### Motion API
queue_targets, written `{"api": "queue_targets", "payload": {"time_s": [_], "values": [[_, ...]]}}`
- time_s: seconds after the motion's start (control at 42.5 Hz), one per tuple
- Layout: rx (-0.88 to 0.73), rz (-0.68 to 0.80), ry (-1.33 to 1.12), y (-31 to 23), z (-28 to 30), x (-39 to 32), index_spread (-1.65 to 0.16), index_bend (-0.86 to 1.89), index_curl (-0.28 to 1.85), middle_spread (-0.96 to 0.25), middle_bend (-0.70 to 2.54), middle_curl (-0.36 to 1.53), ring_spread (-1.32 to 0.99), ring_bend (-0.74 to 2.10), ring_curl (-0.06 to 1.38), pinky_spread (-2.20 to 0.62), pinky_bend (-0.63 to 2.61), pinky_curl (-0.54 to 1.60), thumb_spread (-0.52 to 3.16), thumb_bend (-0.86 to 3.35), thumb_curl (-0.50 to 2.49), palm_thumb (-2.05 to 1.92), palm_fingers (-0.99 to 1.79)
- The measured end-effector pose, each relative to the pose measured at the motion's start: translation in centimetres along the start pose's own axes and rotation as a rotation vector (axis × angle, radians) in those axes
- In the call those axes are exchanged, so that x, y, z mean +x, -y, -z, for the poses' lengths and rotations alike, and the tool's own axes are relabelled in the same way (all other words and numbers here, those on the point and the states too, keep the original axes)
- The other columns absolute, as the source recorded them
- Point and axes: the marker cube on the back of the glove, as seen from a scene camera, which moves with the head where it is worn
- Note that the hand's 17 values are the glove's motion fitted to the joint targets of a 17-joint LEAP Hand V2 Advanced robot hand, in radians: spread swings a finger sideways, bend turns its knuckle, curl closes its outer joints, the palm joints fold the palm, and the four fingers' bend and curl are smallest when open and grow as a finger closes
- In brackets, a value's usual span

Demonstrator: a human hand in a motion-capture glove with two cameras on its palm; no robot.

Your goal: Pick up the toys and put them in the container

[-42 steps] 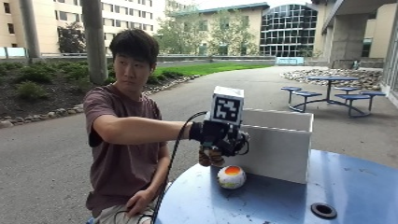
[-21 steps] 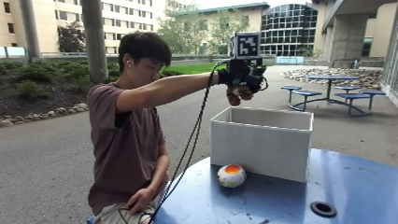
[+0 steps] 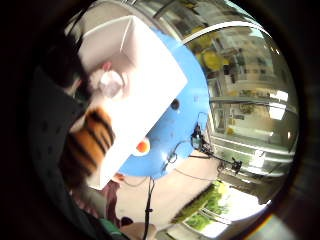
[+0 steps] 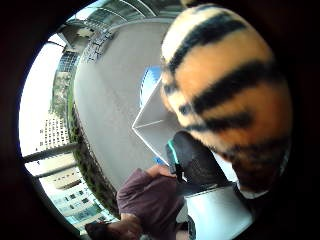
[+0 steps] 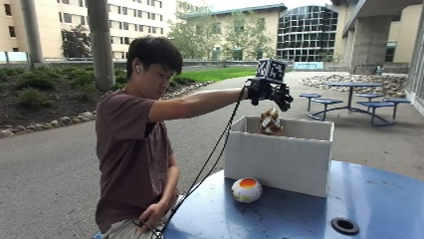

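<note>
Gloved right hand (image 5: 268, 93), raised from the worktop (image 5: 298, 214) a second ago, pinches the tiger toy (image 5: 269, 122) over the open container (image 5: 281, 152), ready to drop; the ball toy (image 5: 246, 190) waits beside its front wall.

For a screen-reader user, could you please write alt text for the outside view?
A person's gloved right hand dangles a striped tiger toy over an open white container on a blue table. An orange-and-white ball toy lies on the table, in front of the container. Whether the toy has been released cannot be told.
</note>
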Motion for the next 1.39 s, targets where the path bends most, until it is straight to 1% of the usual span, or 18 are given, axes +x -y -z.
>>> {"api": "queue_targets", "payload": {"time_s": [0.047, 0.094, 0.235, 0.424, 0.518, 0.612, 0.73, 0.847, 0.918, 1.012, 1.106, 1.153, 1.2, 1.224, 1.271, 1.294, 1.341, 1.388], "values": [[0.003, 0.001, 0.01, 0.6, 0.2, -1.4, -0.17, 0.05, 0.5, -0.12, 0.48, 0.63, -0.29, 1.3, 0.63, -0.31, 1.42, 0.59, 0.95, -0.12, 0.77, 0.18, -0.26], [0.032, -0.007, 0.011, 0.4, 0.6, -1.2, -0.14, 0.0, 0.42, -0.07, 0.37, 0.58, -0.24, 1.18, 0.58, -0.25, 1.41, 0.55, 0.98, -0.12, 0.72, 0.09, -0.39], [0.042, -0.008, -0.009, -3.7, 1.1, 5.0, -0.11, 0.0, 0.27, 0.02, 0.24, 0.49, -0.17, 1.04, 0.47, -0.13, 1.35, 0.48, 1.06, -0.06, 0.62, 0.0, -0.3], [0.052, -0.198, 0.001, -8.3, 1.9, 9.7, -0.12, 0.06, 0.22, 0.03, 0.24, 0.47, -0.13, 0.94, 0.42, -0.06, 1.22, 0.42, 1.12, -0.06, 0.52, -0.06, -0.2], [0.035, -0.294, -0.013, -11.4, 0.9, 13.7, -0.13, 0.07, 0.2, 0.03, 0.25, 0.47, -0.12, 0.92, 0.41, -0.04, 1.16, 0.39, 1.13, -0.06, 0.48, -0.07, -0.17], [0.025, -0.329, 0.041, -14.1, -1.0, 16.9, -0.13, 0.07, 0.19, 0.03, 0.26, 0.47, -0.12, 0.9, 0.4, -0.03, 1.13, 0.38, 1.15, -0.05, 0.44, -0.06, -0.15], [-0.01, -0.356, 0.054, -16.3, -5.6, 20.0, -0.13, 0.07, 0.18, 0.02, 0.26, 0.47, -0.12, 0.9, 0.39, -0.02, 1.08, 0.36, 1.19, -0.04, 0.41, -0.04, -0.14], [-0.042, -0.224, 0.03, -16.9, -11.6, 21.1, -0.14, 0.08, 0.17, 0.02, 0.26, 0.46, -0.12, 0.88, 0.38, -0.01, 1.05, 0.35, 1.22, -0.03, 0.39, -0.02, -0.13], [-0.069, -0.22, 0.05, -15.9, -16.7, 20.6, -0.14, 0.08, 0.17, 0.02, 0.25, 0.46, -0.11, 0.87, 0.38, -0.01, 1.05, 0.34, 1.23, -0.02, 0.38, -0.02, -0.13], [-0.09, -0.236, 0.181, -14.1, -23.4, 18.5, -0.16, 0.07, 0.16, 0.02, 0.24, 0.45, -0.11, 0.85, 0.37, -0.01, 1.05, 0.34, 1.25, -0.01, 0.37, 0.0, -0.15], [-0.124, -0.193, 0.316, -13.4, -28.2, 16.3, -0.17, 0.07, 0.16, 0.02, 0.21, 0.44, -0.1, 0.85, 0.37, -0.01, 1.07, 0.35, 1.28, 0.02, 0.37, 0.06, -0.14], [-0.133, -0.172, 0.297, -13.0, -30.2, 15.2, -0.17, 0.06, 0.15, 0.03, 0.19, 0.44, -0.09, 0.89, 0.38, -0.01, 1.08, 0.35, 1.3, 0.03, 0.38, 0.1, -0.1], [-0.1, -0.161, 0.234, -12.5, -31.8, 14.2, -0.18, 0.03, 0.13, 0.03, 0.24, 0.45, -0.13, 1.06, 0.41, -0.06, 1.15, 0.36, 1.34, 0.1, 0.4, 0.23, 0.17], [-0.068, -0.159, 0.203, -12.3, -32.2, 13.8, -0.17, 0.04, 0.12, 0.03, 0.25, 0.45, -0.16, 1.12, 0.41, -0.17, 1.27, 0.38, 1.37, 0.16, 0.42, 0.31, 0.43], [0.002, -0.16, 0.174, -12.0, -32.4, 13.6, -0.17, 0.11, 0.11, 0.02, 0.27, 0.45, -0.21, 1.13, 0.38, -0.25, 1.25, 0.33, 1.42, 0.24, 0.45, 0.44, 0.6], [0.035, -0.163, 0.178, -11.9, -32.4, 13.7, -0.17, 0.11, 0.12, 0.01, 0.27, 0.46, -0.23, 1.14, 0.39, -0.28, 1.26, 0.34, 1.43, 0.25, 0.46, 0.47, 0.59], [0.099, -0.174, 0.207, -11.4, -32.6, 13.7, -0.17, 0.21, 0.15, -0.04, 0.39, 0.5, -0.27, 1.17, 0.41, -0.34, 1.23, 0.35, 1.46, 0.31, 0.48, 0.56, 0.89], [0.161, -0.185, 0.248, -10.8, -32.7, 13.8, -0.17, 0.26, 0.16, -0.06, 0.46, 0.53, -0.28, 1.15, 0.4, -0.36, 1.18, 0.34, 1.45, 0.36, 0.51, 0.66, 1.03]]}}
